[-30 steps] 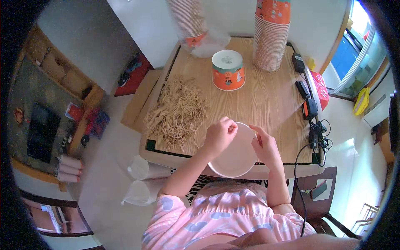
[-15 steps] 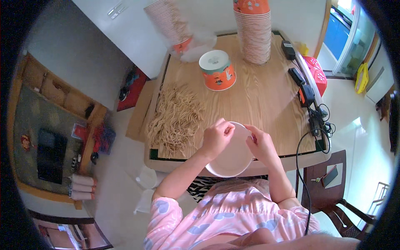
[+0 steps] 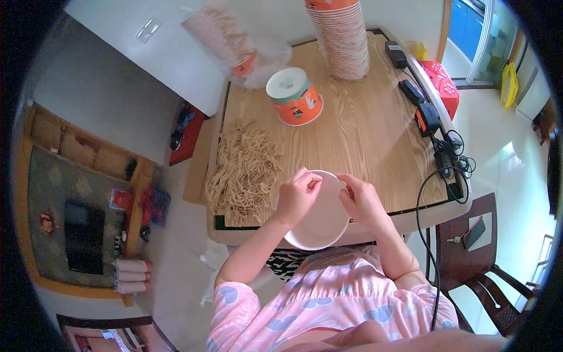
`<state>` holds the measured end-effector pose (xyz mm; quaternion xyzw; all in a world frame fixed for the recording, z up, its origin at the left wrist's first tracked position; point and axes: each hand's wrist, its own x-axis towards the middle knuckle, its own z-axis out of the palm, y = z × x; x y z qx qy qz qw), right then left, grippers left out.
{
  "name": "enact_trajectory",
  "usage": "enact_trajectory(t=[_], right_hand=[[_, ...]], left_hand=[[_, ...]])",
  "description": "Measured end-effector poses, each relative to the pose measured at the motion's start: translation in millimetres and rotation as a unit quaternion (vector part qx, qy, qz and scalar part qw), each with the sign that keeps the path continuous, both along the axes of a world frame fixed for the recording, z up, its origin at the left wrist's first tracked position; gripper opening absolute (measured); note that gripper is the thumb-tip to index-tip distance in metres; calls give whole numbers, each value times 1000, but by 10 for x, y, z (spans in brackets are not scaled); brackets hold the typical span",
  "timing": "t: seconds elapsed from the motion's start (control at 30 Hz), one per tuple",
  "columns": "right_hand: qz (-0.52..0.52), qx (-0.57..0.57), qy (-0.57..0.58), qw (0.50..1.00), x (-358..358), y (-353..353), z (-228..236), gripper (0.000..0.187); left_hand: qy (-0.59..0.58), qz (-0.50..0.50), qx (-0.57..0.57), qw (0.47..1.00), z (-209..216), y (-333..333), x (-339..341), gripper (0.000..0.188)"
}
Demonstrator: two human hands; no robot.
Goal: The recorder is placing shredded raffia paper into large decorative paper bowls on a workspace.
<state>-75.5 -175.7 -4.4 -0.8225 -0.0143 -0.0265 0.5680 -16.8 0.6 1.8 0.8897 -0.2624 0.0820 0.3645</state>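
Note:
A white-lined paper tub is tilted at the near table edge, its wide mouth facing me. My left hand is closed at the upper left of its rim, thumb and fingers pinched together. Opposite it, my right hand pinches the rim's upper right side. Anything small between the fingertips cannot be made out. A pile of loose beige strands, like cords or noodles, lies to the left. Farther back, an orange and green paper tub stands upside down.
A tall stack of nested tubs rises at the back of the wooden table; another stack leans in clear plastic at back left. Black adapters and cables line the right edge. A brown chair stands at right.
My view has shifted slightly, so the table and room appear moved. Both hands stay at the tub's rim, with the tub held at nearly the same tilt.

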Motion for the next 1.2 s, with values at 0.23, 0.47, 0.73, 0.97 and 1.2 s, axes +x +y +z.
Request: enact_trajectory(t=[0.23, 0.47, 0.73, 0.97, 1.2], right_hand=[[9, -1, -6, 1000, 8, -17, -11, 35], [7, -8, -12, 1000, 5, -24, -7, 35], [10, -5, 13, 1000, 9, -16, 15, 35], [11, -5, 11, 1000, 5, -11, 4, 36], [14, 9, 8, 1000, 1, -20, 4, 34]], left_hand=[[-2, 25, 28, 999, 25, 3, 9, 6], [1, 35, 10, 999, 44, -8, -2, 6], [-21, 22, 31, 999, 27, -5, 3, 6], [-23, 32, 28, 999, 30, -11, 15, 6], [-19, 23, 42, 999, 46, -33, 8, 5]])
